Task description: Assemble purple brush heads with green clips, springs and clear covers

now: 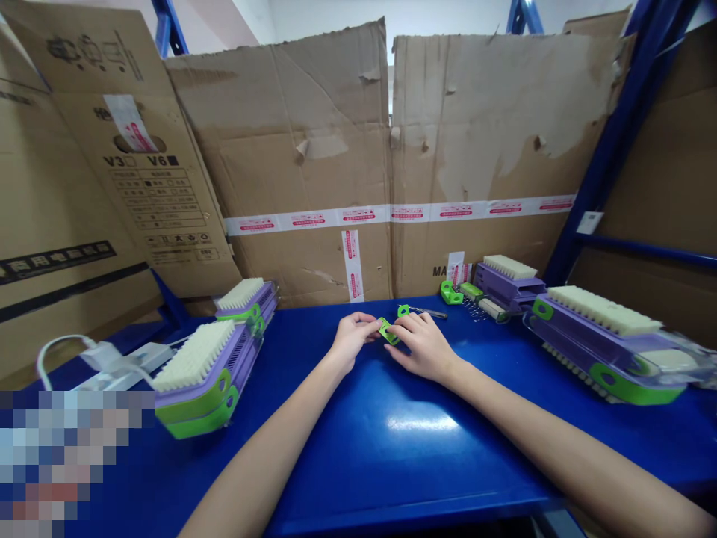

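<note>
Near the middle of the blue table (358, 418), my left hand (354, 336) pinches the left edge of a small green plastic part (386, 329). My right hand (420, 344) has its fingers closed on the right side of that part and covers some of it. Another green piece (403, 310) shows just behind my right fingers. Beside it, a thin dark metal tool (431, 311) lies on the table.
Purple and green brush units stand at left (196, 381), back left (246, 302), right (605, 336) and back right (507, 284). A green bracket (451, 293) lies near wires. A power strip (126, 366) sits left. Cardboard (302, 172) walls the back.
</note>
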Demonstrator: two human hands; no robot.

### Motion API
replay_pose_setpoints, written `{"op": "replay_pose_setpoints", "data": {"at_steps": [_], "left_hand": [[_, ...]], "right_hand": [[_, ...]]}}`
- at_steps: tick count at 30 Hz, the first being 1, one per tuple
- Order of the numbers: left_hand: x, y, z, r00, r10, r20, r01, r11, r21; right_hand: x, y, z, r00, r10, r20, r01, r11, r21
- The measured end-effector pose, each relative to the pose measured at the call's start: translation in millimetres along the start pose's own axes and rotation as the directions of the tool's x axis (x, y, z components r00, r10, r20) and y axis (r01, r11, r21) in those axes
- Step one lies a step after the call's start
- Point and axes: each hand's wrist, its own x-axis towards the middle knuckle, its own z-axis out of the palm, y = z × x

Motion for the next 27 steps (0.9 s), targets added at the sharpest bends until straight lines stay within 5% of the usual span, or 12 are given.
{"op": "replay_pose_setpoints", "data": {"at_steps": [8,13,16,20,24,27], "left_hand": [[-5,2,6.2,0.999,-0.044,-0.009,0.043,0.998,-0.044],[-6,5,5.7,0.999,-0.049,-0.023,0.05,0.998,0.033],[-5,5,4.1,0.998,-0.059,-0.016,0.06,0.997,0.052],[-3,3,3.1,0.998,-0.057,0.0,0.057,0.996,0.075],[-2,2,2.6,0.998,-0.057,0.022,0.055,0.994,0.096],[-2,2,2.1,0.998,-0.058,0.029,0.055,0.993,0.103]], "right_hand": [[1,1,6,0.992,0.095,-0.088,-0.089,0.994,0.066],[-1,44,-2,0.945,0.279,-0.173,-0.28,0.96,0.018],[-11,80,-13,0.88,0.439,-0.182,-0.464,0.876,-0.132],[-30,112,-24,0.727,0.67,-0.15,-0.671,0.648,-0.359],[-38,121,-27,0.605,0.786,-0.123,-0.731,0.488,-0.477],[-40,122,-28,0.583,0.805,-0.109,-0.733,0.463,-0.498]]}}
